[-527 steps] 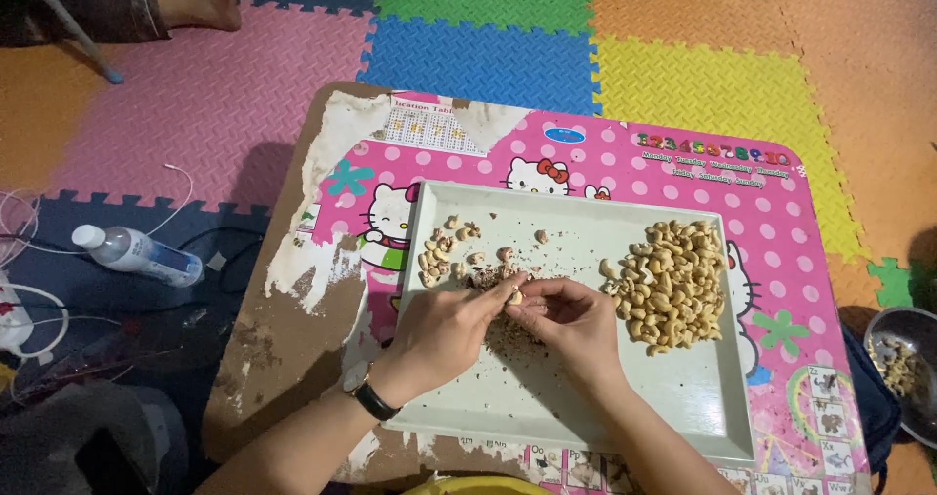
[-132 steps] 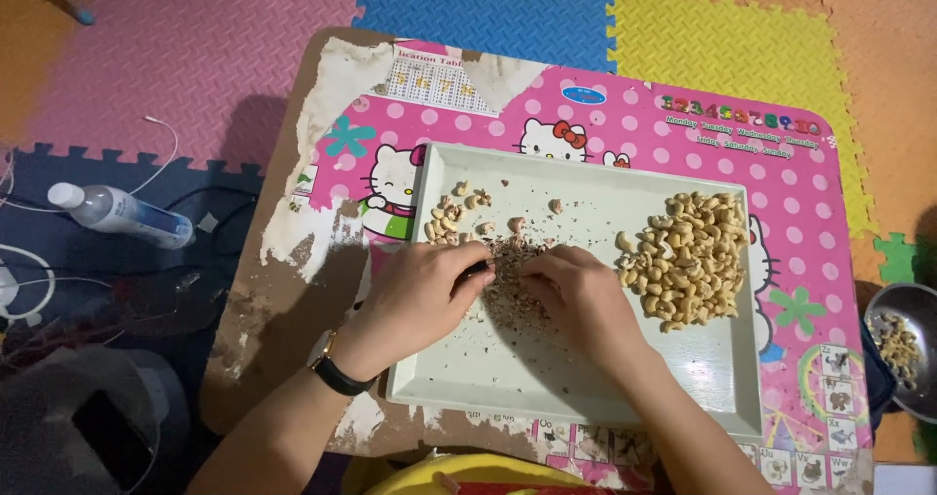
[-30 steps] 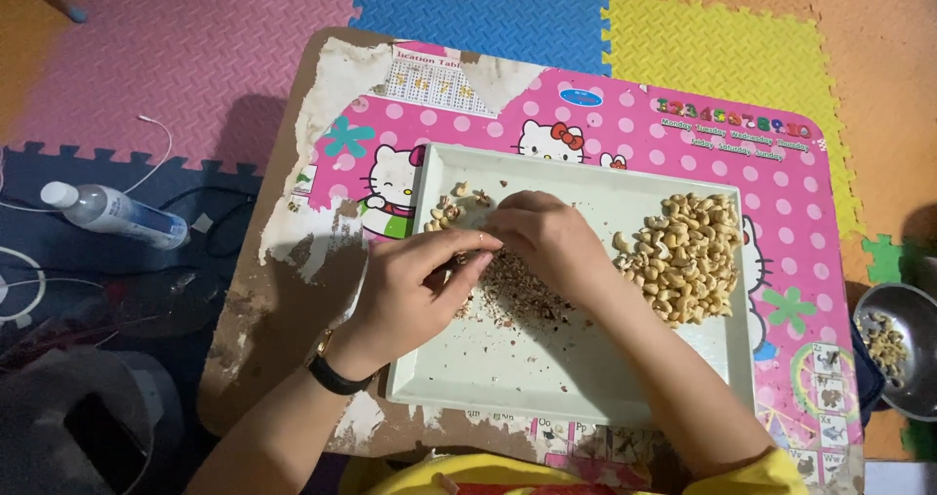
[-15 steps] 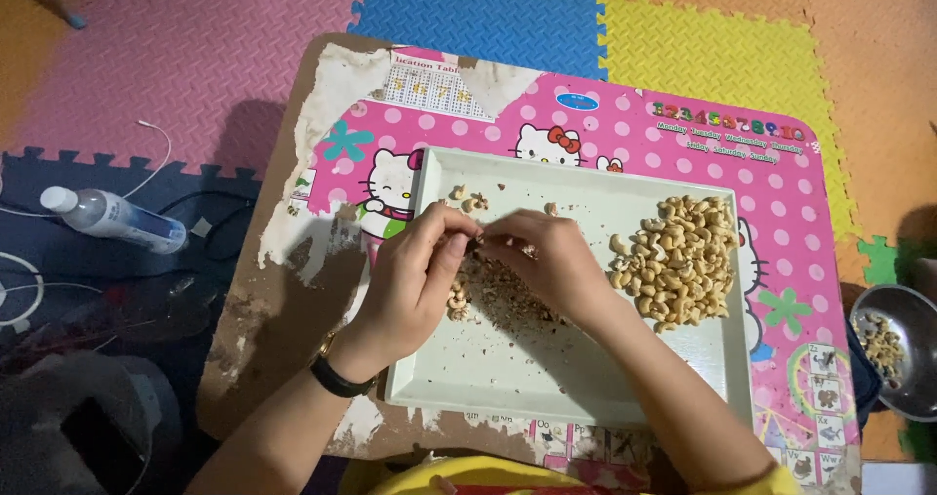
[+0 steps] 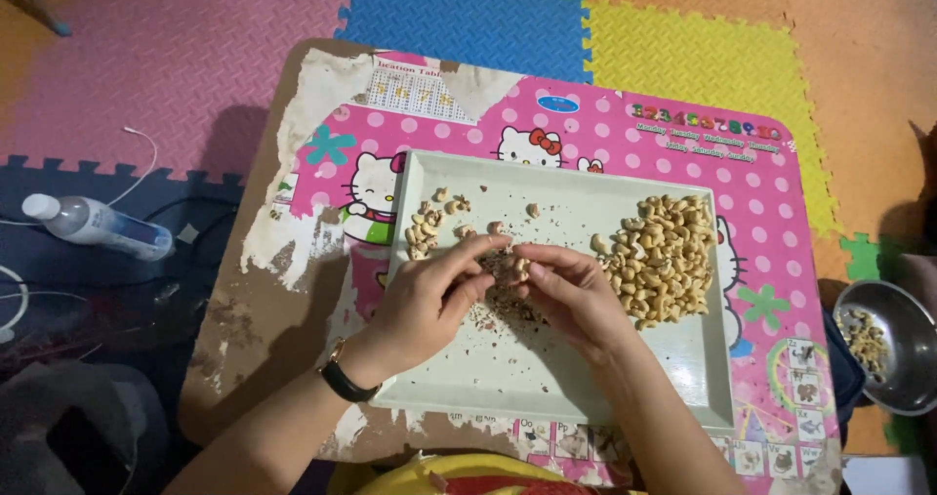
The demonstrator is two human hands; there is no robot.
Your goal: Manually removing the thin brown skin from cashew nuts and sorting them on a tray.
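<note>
Left hand (image 5: 427,305) and right hand (image 5: 569,292) pinch one small pale cashew (image 5: 514,264), its axis unclear, mid pale-green rectangular plastic tray (image 5: 547,397); bare near edge.

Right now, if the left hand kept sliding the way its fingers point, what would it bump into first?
Probably the right hand: the left hand points up and to the right, fingertips nearly meeting it over the brown skin bits. Beyond lies the big cashew pile.

Pale green tray (image 5: 547,397), pink polka-dot table (image 5: 771,222)

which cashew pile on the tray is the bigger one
The cashew heap at the tray's right side, beyond the right hand; the left cluster is sparse and scattered.
</note>
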